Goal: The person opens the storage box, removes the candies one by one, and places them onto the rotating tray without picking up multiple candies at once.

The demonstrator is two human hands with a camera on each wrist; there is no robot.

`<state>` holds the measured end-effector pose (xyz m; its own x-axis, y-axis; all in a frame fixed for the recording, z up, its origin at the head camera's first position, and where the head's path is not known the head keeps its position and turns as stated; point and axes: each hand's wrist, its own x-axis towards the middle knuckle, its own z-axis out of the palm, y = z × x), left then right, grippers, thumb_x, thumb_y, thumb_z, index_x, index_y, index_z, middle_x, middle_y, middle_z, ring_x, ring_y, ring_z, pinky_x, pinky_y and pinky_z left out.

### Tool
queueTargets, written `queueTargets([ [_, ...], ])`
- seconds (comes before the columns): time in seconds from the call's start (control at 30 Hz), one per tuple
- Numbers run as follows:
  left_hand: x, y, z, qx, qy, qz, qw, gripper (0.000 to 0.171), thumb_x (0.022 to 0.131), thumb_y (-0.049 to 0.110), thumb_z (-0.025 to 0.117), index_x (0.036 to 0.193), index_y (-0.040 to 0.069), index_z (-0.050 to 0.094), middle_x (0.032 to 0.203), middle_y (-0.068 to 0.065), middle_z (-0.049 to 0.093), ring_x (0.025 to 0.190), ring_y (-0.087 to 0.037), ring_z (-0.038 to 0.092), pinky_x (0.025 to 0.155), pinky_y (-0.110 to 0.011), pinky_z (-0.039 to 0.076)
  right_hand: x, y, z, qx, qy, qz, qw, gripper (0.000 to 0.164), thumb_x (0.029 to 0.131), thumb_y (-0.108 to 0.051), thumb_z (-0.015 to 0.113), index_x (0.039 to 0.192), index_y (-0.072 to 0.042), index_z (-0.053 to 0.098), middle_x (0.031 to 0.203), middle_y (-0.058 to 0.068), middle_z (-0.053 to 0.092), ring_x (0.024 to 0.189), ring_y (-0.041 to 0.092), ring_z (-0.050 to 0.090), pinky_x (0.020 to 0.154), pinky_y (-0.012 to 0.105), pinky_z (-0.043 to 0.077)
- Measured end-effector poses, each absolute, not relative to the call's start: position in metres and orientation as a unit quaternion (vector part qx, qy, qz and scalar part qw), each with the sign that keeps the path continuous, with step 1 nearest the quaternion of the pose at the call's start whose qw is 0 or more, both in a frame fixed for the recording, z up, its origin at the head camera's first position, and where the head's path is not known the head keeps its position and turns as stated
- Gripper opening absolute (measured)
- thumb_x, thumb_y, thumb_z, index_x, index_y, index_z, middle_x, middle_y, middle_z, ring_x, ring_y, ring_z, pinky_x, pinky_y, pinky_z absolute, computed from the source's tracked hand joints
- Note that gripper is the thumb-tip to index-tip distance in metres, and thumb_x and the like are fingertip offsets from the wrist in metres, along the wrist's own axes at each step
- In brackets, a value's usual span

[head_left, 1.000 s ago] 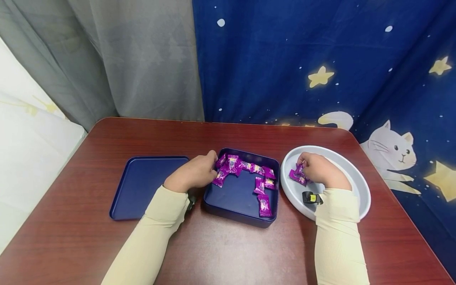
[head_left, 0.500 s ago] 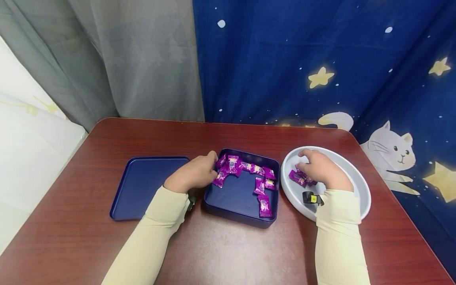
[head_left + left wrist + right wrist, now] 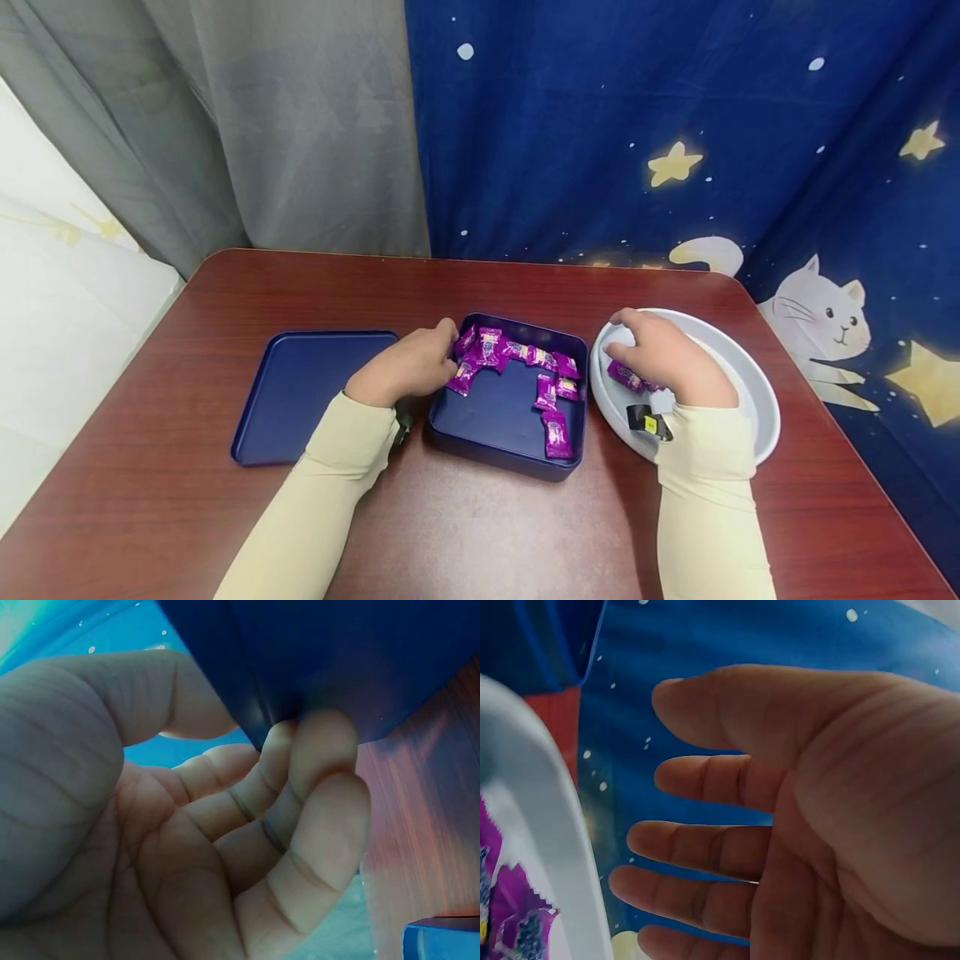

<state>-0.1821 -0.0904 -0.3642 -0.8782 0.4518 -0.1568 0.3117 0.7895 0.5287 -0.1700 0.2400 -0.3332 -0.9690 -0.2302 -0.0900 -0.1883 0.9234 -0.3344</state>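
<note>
My left hand [image 3: 408, 363] grips the left wall of a navy blue box [image 3: 491, 454]. In the left wrist view its curled fingers [image 3: 315, 832] touch the box's outer side, and the thumb tip is hidden behind the edge. Several purple-wrapped candies [image 3: 556, 433] lie in the box along its back and right sides, with some at the left. My right hand [image 3: 675, 357] hovers over the left part of a white round tray [image 3: 761, 392], fingers extended and nothing held. Below it a few purple candies [image 3: 624, 376] lie in the tray, partly covered by the hand.
A flat navy blue lid [image 3: 307, 392] lies on the brown table [image 3: 480, 533] left of the box. The tray stands close beside the box's right side. Behind the table hang a grey curtain [image 3: 300, 125] and a blue starry curtain [image 3: 570, 125].
My right hand has let go of the candies in the tray, spread its fingers and moved slightly left toward the tray's rim. The left hand and the box stay put.
</note>
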Motion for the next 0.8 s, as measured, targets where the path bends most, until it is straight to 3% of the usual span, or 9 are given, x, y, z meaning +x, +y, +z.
queueTargets([
  [0.37, -0.184, -0.091, -0.365, 0.205, 0.935, 0.252, 0.139, 0.036, 0.095, 0.009, 0.058, 0.127, -0.001, 0.045, 0.087, -0.009, 0.058, 0.079, -0.022, 0.056, 0.074, -0.037, 0.047, -0.157, 0.205, -0.321, -0.123, 0.976, -0.162, 0.077, 0.049, 0.093, -0.024, 0.065, 0.133, 0.002, 0.053, 0.114, 0.021, 0.065, 0.091, 0.033, 0.064, 0.086, 0.051, 0.051],
  [0.6, -0.183, -0.091, -0.365, 0.207, 0.936, 0.25, 0.137, 0.036, 0.095, 0.01, 0.058, 0.127, -0.001, 0.045, 0.085, -0.009, 0.057, 0.08, -0.023, 0.056, 0.076, -0.038, 0.047, -0.152, 0.174, -0.322, -0.143, 0.977, -0.137, 0.083, 0.049, 0.091, -0.025, 0.069, 0.13, 0.002, 0.056, 0.12, 0.021, 0.064, 0.112, 0.037, 0.06, 0.099, 0.053, 0.044],
  [0.8, -0.183, -0.091, -0.364, 0.208, 0.936, 0.251, 0.135, 0.035, 0.095, 0.01, 0.058, 0.126, -0.001, 0.046, 0.086, -0.009, 0.058, 0.081, -0.023, 0.056, 0.076, -0.038, 0.047, -0.151, 0.156, -0.327, -0.159, 0.975, -0.125, 0.088, 0.052, 0.09, -0.027, 0.071, 0.132, 0.0, 0.056, 0.121, 0.02, 0.064, 0.113, 0.035, 0.06, 0.1, 0.05, 0.044],
])
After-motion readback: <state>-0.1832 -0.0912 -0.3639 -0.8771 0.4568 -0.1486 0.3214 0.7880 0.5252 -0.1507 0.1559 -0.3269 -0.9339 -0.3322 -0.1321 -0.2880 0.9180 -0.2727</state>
